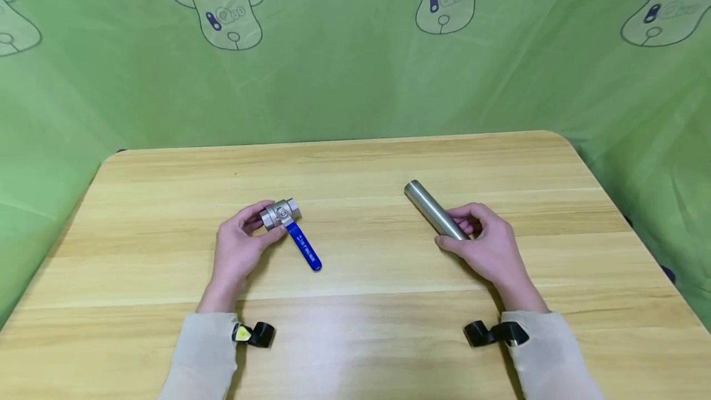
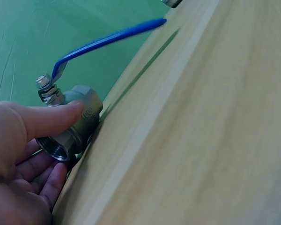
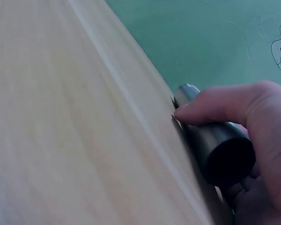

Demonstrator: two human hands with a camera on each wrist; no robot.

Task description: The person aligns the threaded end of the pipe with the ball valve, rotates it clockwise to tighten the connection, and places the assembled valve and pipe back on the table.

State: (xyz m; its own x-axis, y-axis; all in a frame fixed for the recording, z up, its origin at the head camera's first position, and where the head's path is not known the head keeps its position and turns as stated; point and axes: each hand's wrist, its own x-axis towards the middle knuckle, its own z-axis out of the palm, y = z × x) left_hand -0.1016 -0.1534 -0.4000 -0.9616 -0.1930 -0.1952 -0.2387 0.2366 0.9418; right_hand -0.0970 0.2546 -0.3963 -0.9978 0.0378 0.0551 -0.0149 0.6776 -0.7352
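The left hand (image 1: 237, 247) grasps a valve (image 1: 281, 213), the right hand (image 1: 493, 244) a metal tube (image 1: 436, 212): seemingly a gripping step, any lift calling for steady holds.

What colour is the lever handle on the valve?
The lever handle is blue with pale lettering, showing best in the head view.

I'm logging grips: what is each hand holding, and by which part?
Left hand: the blue-handled valve, by its metal body. Right hand: the metal cylinder, towards its near end.
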